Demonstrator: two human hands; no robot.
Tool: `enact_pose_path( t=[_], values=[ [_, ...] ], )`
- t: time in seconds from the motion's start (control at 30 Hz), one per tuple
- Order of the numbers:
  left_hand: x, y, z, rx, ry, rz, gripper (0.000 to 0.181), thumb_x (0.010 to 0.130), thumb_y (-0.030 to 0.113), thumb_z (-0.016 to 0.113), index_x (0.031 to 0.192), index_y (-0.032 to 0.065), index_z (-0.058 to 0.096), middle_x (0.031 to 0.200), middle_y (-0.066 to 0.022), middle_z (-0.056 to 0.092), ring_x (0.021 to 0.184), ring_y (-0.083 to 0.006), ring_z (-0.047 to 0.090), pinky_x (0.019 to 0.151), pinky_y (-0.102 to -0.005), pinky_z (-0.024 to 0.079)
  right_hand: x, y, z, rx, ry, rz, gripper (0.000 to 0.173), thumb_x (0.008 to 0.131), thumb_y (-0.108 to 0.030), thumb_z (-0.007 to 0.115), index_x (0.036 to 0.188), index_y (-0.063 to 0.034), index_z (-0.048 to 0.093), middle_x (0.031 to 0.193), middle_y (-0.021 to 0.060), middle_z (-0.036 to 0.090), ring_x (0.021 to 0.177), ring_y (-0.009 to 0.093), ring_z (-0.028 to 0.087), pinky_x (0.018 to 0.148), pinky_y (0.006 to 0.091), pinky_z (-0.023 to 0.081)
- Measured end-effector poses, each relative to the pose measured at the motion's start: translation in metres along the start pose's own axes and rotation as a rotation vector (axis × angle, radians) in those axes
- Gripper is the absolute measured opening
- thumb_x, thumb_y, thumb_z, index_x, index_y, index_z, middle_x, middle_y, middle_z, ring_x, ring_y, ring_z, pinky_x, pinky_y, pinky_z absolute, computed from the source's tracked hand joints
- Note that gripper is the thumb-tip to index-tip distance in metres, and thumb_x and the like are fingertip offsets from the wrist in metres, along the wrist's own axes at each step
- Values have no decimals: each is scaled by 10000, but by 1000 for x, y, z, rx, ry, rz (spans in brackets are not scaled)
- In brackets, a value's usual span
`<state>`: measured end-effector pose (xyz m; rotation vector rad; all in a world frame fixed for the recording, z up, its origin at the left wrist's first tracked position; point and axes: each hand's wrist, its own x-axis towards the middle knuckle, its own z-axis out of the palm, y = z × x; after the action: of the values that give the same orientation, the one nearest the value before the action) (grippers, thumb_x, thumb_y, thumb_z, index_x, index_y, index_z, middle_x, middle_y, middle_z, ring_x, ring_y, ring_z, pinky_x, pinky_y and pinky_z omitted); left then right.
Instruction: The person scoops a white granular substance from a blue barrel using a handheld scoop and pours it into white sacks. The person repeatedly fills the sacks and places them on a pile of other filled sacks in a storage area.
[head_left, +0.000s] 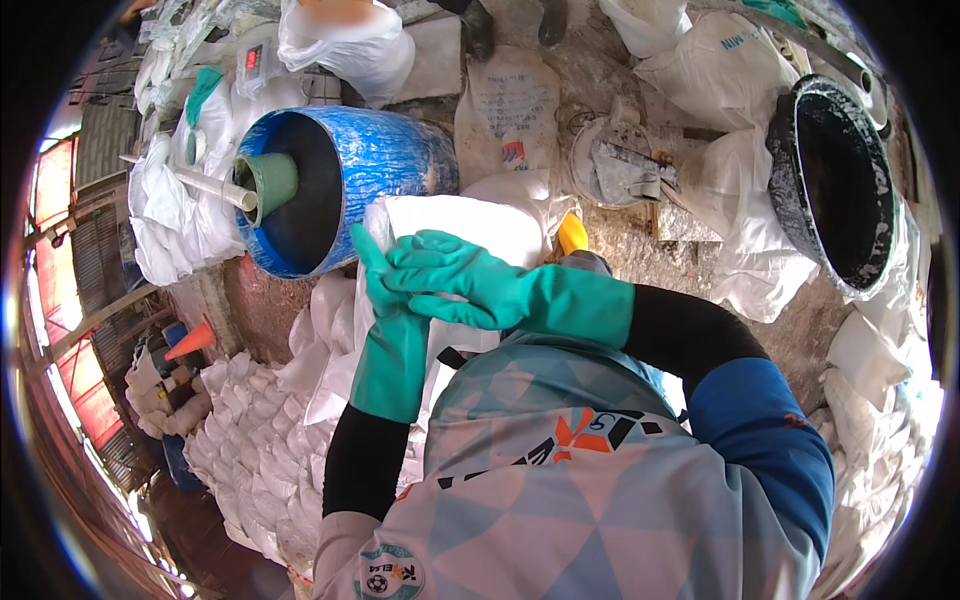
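My left hand (379, 281) wears a long green rubber glove and points upward. One digit stands apart, while the others are partly hidden by my right hand. My right hand (469, 279), gloved the same way, reaches across with its fingers lying over the left hand. No object shows between the two. Just beyond them is a bulky white sack (472, 217). Ahead to the left, a blue plastic drum (390, 150) has its dark mouth facing left. At that mouth sits a green bucket (277, 184), with a pale pipe (214, 186) by it.
A large black tub (787, 187) stands at right among white sacks (757, 217). A lidded container (611, 161) with tools on top is ahead. Stacked white bags (255, 450) fill the lower left, near an orange cone (191, 340). A digital scale display (253, 57) glows at upper left.
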<state>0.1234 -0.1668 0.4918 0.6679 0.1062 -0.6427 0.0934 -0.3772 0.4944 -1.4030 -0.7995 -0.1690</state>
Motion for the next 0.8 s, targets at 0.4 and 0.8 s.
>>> enact_pose_path(
  t=[0.4, 0.8],
  values=[
    [-3, 9, 115, 383, 830, -182, 813, 1037, 804, 381, 1622, 244, 456, 1325, -57, 693, 1173, -264, 660, 943, -376, 531, 6, 35, -117, 314, 380, 913, 453, 1058, -353, 724, 1391, -50, 671, 1280, 94, 736, 1178, 176, 669, 1051, 342, 531],
    [-30, -3, 73, 131, 697, -153, 898, 1055, 745, 452, 1682, 125, 281, 1594, -153, 495, 1278, -297, 622, 1041, -478, 561, -31, 11, -8, 52, -84, 46, 395, 1040, -190, 688, 1380, 11, 670, 1418, 233, 660, 1369, 387, 608, 1205, 510, 425]
  ],
)
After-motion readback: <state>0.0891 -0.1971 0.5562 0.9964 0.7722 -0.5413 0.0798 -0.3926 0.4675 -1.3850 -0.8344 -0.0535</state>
